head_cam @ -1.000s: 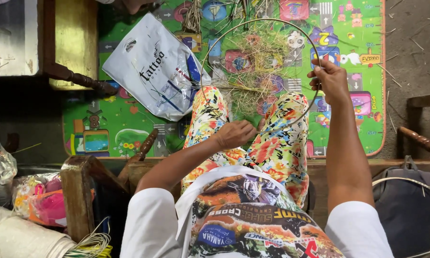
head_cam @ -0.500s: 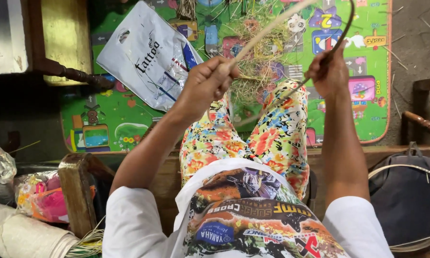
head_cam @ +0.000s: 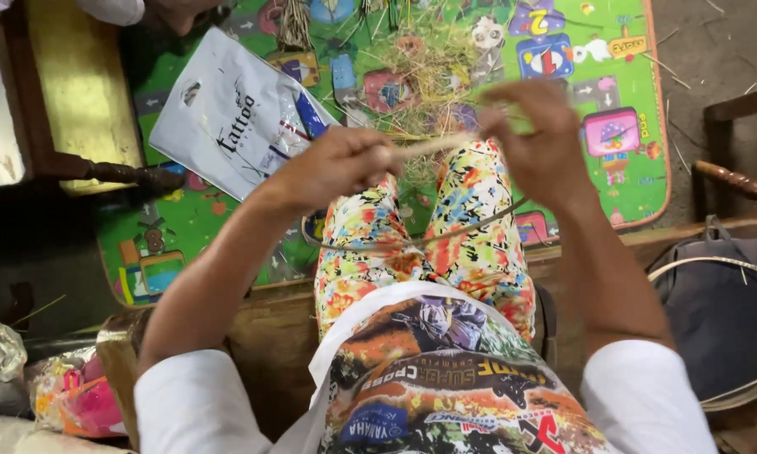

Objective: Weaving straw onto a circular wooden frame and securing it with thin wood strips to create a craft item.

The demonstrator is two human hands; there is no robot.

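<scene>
Cane strip (head_cam: 433, 146), thin and pale, is pinched at both ends up over the lap; left hand (head_cam: 336, 168) has its fingers curled shut round one end, right hand (head_cam: 542, 139) is closed on the other, though it's blurry so I can't tell which fingers do the gripping; looks to me like it's held taut between them so it can be bent or fed along; the rest of the strip seems to loop down across the flowery trousers (head_cam: 471, 227) just below the hands, probably resting there to keep it off the floor.

Everything else relative to the green play mat (head_cam: 647, 143): a heap of dry grass and fibre scraps (head_cam: 433, 71) sits on its middle, right beyond the hands; a white plastic bag (head_cam: 227, 118) lies on its left part; a dark bag (head_cam: 719, 311) sits off its right lower corner; crinkly pink packets (head_cam: 67, 399) are well off to its lower left; bare concrete floor (head_cam: 723, 50) runs along its right edge, littered with bits of straw.
</scene>
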